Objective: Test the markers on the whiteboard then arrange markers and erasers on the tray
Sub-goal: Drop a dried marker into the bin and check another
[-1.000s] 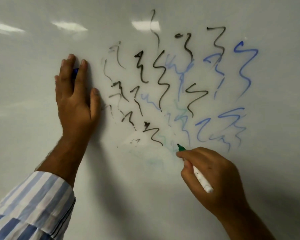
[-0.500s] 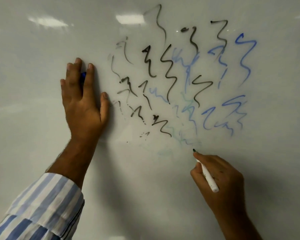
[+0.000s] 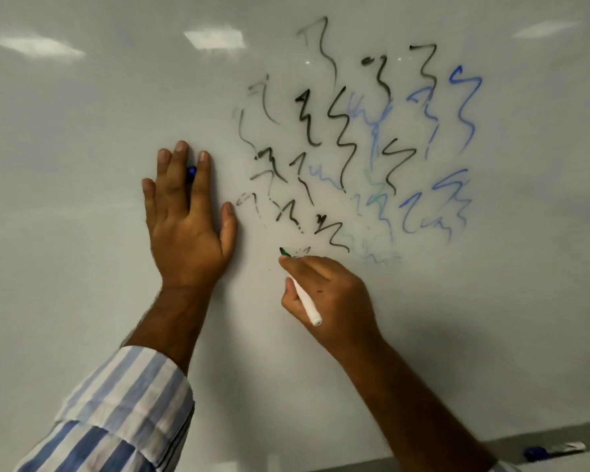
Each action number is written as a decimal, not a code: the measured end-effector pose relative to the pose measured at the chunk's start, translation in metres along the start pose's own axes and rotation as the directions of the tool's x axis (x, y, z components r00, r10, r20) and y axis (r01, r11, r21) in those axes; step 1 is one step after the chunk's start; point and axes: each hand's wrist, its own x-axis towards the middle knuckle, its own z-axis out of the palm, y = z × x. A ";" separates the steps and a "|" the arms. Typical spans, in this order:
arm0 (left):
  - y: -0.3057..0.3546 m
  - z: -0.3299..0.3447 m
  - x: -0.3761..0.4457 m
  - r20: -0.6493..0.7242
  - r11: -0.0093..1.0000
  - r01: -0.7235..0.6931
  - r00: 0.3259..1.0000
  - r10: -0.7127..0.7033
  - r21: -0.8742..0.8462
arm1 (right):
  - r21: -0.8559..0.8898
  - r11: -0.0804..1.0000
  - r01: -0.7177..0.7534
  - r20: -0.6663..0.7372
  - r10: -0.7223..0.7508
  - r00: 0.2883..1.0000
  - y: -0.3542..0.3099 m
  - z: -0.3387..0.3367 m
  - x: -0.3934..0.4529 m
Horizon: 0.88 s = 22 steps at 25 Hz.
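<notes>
Head view only.

Left hand [image 3: 188,219]: flat on the whiteboard [image 3: 82,233], fingers straight and pointing up, thumb out to the side. A blue cap [image 3: 191,172] shows between two fingers; the fingers look extended over it, not curled. Can't tell how much of it sits under the palm. Striped blue-and-white sleeve [image 3: 116,410] covers the forearm below the wrist.

Right hand [image 3: 331,298]: below and right of the left hand, fingers curled round a white marker [image 3: 304,301], pinch grip near the tip. Green tip [image 3: 284,252] points up-left and sits at the board surface; contact looks likely, but blur leaves it uncertain. The marker's back end sticks out toward the camera over the hand. Bare forearm runs off to the lower right.

Board: white, glossy, with ceiling-light reflections [image 3: 215,39] along the top. Right of the left hand is a cluster of zigzag scribbles: black ones [image 3: 341,131] nearest, blue ones [image 3: 464,107] farther right, faint greenish ones [image 3: 375,192] between and lower, just right of the green tip. No readable words, just squiggles.

Far below and right of the left hand, past the board's bottom edge: a grey ledge [image 3: 423,461] holding another marker [image 3: 556,450], blue cap, pale body, lying flat. Label too blurred to read.
</notes>
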 end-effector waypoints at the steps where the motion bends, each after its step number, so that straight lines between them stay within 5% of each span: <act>1: -0.001 0.000 0.000 -0.007 1.000 0.000 1.000 0.000 0.003 | -0.006 1.000 0.014 0.011 -0.014 1.000 -0.002 0.001 -0.005; 6: -0.001 0.000 -0.001 -0.002 1.000 -0.005 1.000 0.005 -0.002 | -0.042 0.992 -0.116 0.029 0.117 0.993 -0.007 -0.013 -0.034; 8: -0.002 0.000 -0.003 -0.001 1.000 -0.006 1.000 0.006 0.002 | -0.017 0.974 -0.226 -0.119 0.222 0.968 0.009 -0.025 -0.042; 11: -0.004 0.000 -0.004 -0.007 1.000 -0.013 1.000 0.013 0.006 | 0.119 0.868 -0.482 -0.428 0.483 0.764 0.041 -0.037 -0.050; 12: -0.003 0.001 -0.004 -0.012 1.000 -0.014 1.000 0.014 0.008 | 0.117 0.864 -0.490 -0.447 0.487 0.750 0.045 -0.037 -0.053; 15: -0.003 0.001 -0.004 -0.020 1.000 -0.013 1.000 0.013 0.010 | 0.035 0.932 -0.360 -0.271 0.356 0.894 0.036 -0.035 -0.064; 19: -0.003 0.001 -0.007 -0.015 1.000 -0.009 1.000 0.009 0.014 | 0.107 0.875 -0.471 -0.222 0.483 0.847 0.037 -0.043 -0.065; 22: -0.003 0.001 -0.007 -0.014 1.000 -0.010 1.000 0.010 0.015 | 0.000 0.970 -0.242 -0.193 0.237 0.952 0.007 -0.033 -0.032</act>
